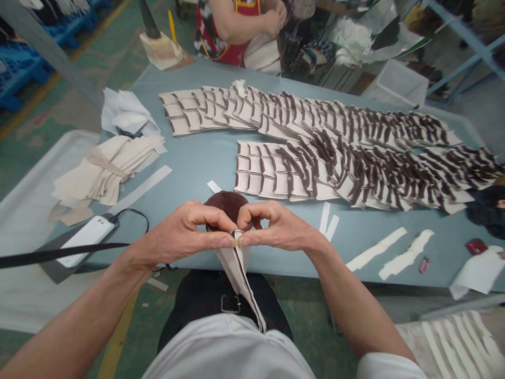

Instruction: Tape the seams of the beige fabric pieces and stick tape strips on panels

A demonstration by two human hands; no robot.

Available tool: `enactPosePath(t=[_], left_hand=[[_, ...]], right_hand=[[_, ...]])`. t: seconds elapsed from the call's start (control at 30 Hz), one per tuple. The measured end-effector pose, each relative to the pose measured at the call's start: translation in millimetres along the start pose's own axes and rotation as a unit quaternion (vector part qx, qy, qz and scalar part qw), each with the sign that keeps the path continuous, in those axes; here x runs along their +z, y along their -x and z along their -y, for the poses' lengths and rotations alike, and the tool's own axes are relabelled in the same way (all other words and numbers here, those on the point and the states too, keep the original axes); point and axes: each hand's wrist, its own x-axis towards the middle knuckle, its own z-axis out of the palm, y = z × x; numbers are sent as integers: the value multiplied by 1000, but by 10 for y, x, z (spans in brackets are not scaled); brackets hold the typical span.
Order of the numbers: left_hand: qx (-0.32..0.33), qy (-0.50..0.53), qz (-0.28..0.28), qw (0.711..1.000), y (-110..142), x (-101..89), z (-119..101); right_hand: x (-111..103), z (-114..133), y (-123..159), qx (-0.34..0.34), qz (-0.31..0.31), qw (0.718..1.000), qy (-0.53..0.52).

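Observation:
Near the table's front edge, my left hand [201, 226] and my right hand [276, 226] meet with thumbs and index fingers pinched together. Between them they grip the top of a cream-and-brown fabric piece [232, 268]. Its cream part hangs down toward my waist in a narrow fold with a dark edge line. A rounded brown part [225, 202] of it shows behind my fingers. The exact spot under my fingertips is hidden. Beyond my hands lie two long overlapping rows of cream pieces with dark brown edges, a near row [268, 171] and a far row [213, 108].
Left on the blue-grey table [189, 158] are a bundle of cream strips [98, 171], crumpled white paper [128, 113] and a white power bank [87, 239] with a cable. Loose pale strips [376, 250] lie at right. Across the table stands another person [240, 26].

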Motion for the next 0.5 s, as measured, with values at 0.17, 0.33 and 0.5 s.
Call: enactPosePath(t=[0.17,0.33,0.5], left_hand=[[11,-12,2,1000,17,-14,11],[15,-31,-8,999,36,46,-103],[6,-79,-34,996,90,141,-328]], right_hand=[[3,17,-9,-17,-1,1000,-2],[40,162,58,-38,-7,996,81],[214,338,187,-51,-77,975,203]])
